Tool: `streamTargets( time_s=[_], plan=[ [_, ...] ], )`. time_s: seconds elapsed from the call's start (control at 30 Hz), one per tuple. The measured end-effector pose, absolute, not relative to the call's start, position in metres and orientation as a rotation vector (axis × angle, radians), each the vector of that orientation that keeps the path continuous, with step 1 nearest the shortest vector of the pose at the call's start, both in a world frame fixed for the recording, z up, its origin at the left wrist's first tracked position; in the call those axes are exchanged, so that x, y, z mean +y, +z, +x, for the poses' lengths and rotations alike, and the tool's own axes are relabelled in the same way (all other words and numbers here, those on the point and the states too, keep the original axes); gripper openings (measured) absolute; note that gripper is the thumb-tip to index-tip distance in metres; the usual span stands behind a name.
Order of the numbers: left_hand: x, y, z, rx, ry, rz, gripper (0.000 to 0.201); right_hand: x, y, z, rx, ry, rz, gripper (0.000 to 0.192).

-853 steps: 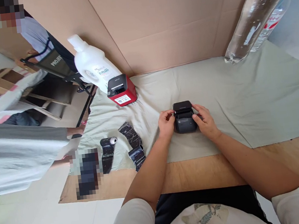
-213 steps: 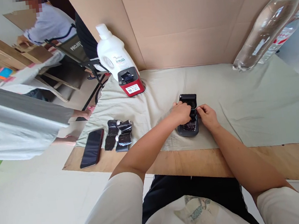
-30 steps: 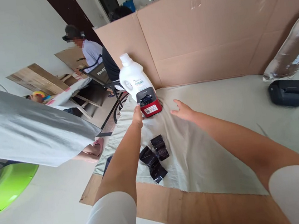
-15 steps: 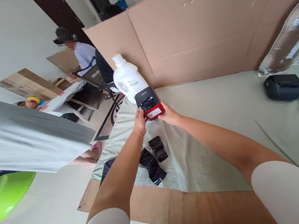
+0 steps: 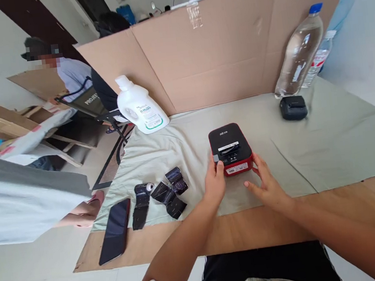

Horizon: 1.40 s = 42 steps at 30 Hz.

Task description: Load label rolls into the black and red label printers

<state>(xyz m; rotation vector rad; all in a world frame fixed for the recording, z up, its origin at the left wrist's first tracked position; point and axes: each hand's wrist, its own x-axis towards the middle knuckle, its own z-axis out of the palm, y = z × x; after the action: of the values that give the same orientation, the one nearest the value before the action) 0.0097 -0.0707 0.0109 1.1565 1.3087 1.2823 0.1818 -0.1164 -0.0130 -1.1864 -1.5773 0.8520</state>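
Now, printers: two, red printer and black printer
Left hand: fingers grip red printer's side
Right hand: fingers spread, touching it
Bottles: three

Lighting: bright, even daylight; shadows soft and faint. Image: sharp centrally; strong wide-angle bending at edges; mild glare on clear bottle.

A white detergent bottle stands at ten o'clock, a clear water bottle at two. A small black printer sits just below it; a phone and black ribbon rolls lie at eight.
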Motion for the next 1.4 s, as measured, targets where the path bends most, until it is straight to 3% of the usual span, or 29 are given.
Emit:
streamTargets(
  time_s=[0.2,0.43,0.67,0.87,1.07,1.4],
  plan=[
    [-0.076,0.017,0.018,1.281,1.235,1.124,0.057,-0.118,-0.007,0.200,-1.496,0.923,-1.293,0.077],
    [-0.027,0.021,-0.003,1.129,1.234,1.114,0.068,-0.050,0.023,0.197,-1.499,0.575,-1.199,0.045],
    [-0.013,0.007,0.005,0.848,1.265,1.073,0.073,-0.051,-0.001,0.177,-1.545,0.331,-1.106,0.029],
    [-0.017,0.012,0.013,0.881,1.324,0.943,0.101,-0.053,-0.007,0.173,-1.517,0.333,-1.127,0.012],
    [-0.017,0.012,0.015,0.902,1.339,0.909,0.109,-0.052,-0.009,0.169,-1.471,0.337,-1.098,0.043],
    [-0.020,0.018,0.016,0.909,1.353,0.887,0.107,-0.050,-0.015,0.168,-1.470,0.264,-1.072,0.050]
  ],
)
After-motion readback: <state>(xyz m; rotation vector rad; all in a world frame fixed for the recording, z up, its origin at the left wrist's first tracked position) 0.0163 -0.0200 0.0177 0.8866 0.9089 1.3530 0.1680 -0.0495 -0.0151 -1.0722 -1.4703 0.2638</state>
